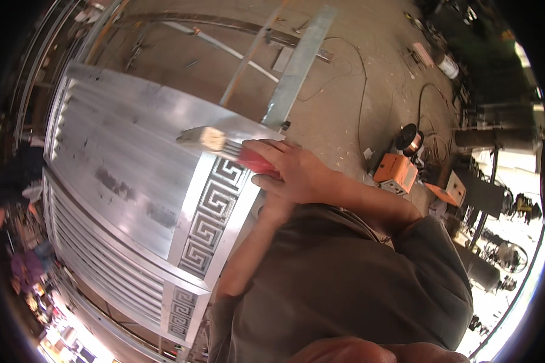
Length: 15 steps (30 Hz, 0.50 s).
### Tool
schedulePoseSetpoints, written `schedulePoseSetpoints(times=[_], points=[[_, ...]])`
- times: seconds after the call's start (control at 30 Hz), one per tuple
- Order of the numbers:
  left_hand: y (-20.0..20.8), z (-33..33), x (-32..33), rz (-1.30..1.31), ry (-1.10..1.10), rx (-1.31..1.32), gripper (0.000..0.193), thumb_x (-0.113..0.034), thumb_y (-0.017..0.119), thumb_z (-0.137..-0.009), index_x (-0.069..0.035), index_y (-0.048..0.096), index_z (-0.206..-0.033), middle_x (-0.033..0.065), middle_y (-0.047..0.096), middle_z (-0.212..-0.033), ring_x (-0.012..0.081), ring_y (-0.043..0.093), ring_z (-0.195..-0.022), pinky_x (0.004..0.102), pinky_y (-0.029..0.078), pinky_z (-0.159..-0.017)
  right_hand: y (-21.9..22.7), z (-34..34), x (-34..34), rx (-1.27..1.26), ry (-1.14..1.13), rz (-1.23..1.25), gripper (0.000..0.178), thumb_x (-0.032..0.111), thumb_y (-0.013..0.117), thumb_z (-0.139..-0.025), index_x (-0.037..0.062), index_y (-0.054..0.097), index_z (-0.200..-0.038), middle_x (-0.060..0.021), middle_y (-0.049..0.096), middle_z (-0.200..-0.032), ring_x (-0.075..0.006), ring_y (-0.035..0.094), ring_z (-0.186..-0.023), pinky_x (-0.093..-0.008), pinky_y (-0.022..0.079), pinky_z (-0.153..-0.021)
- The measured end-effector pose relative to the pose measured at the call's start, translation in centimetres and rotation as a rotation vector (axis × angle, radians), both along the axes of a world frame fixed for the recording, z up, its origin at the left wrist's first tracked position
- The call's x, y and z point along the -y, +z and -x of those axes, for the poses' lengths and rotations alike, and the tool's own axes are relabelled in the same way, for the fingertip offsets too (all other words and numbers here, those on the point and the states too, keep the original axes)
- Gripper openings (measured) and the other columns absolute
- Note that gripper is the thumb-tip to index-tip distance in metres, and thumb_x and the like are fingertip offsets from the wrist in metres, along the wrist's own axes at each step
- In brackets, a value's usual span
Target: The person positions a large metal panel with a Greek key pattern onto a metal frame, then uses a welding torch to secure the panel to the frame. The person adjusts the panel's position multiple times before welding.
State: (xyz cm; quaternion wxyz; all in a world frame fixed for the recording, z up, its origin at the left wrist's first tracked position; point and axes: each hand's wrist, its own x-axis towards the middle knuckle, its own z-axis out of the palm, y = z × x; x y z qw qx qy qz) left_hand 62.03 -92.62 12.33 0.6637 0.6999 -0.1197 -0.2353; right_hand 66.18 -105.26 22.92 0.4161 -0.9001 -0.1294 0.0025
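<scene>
My right hand (306, 175) is closed around the red grip of a tool (257, 162) with a pale, block-shaped head; motion blur and my fingers hide its exact kind. Its head lies over the upper right part of a silvery metal gate panel (121, 139). Below and partly behind the right hand is my left hand (277, 209), whose fingers are hidden. A decorative strip with an angular key pattern (215, 215) runs down the panel's near side, just left of my left forearm.
A galvanized metal bar (300, 66) reaches away beyond the panel. On the floor to the right stand an orange box-shaped machine (395, 173) and a wire spool (410, 140), with loose cables around. Another person (15, 181) is at the far left edge.
</scene>
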Motion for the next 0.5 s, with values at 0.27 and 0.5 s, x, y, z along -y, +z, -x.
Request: schedulePoseSetpoints(times=[0.27,0.5], points=[[3.2,-11.7,6.7,0.568,0.414,-0.492,0.019,-0.009,0.057,-0.097,-0.006,0.058,-0.116,0.0108,0.064,-0.099,0.0274,0.066,-0.099,0.0489,0.054,-0.099,-3.0,2.2,15.3,-0.260,-0.306,-0.254,0.059,0.028,0.073,-0.097,0.0067,0.053,-0.148,-0.0199,0.068,-0.124,-0.0365,0.069,-0.111,-0.0415,0.058,-0.087],[-1.8,-27.9,11.7,0.327,0.939,-0.434,0.009,-0.015,0.065,-0.102,-0.010,0.059,-0.097,-0.0012,0.055,-0.080,0.0116,0.054,-0.067,0.0329,0.050,-0.068,-10.6,2.3,32.7,-0.579,-0.396,-0.362,0.059,0.028,0.072,-0.099,0.0047,0.051,-0.150,-0.0223,0.070,-0.128,-0.0330,0.071,-0.113,-0.0399,0.058,-0.094]])
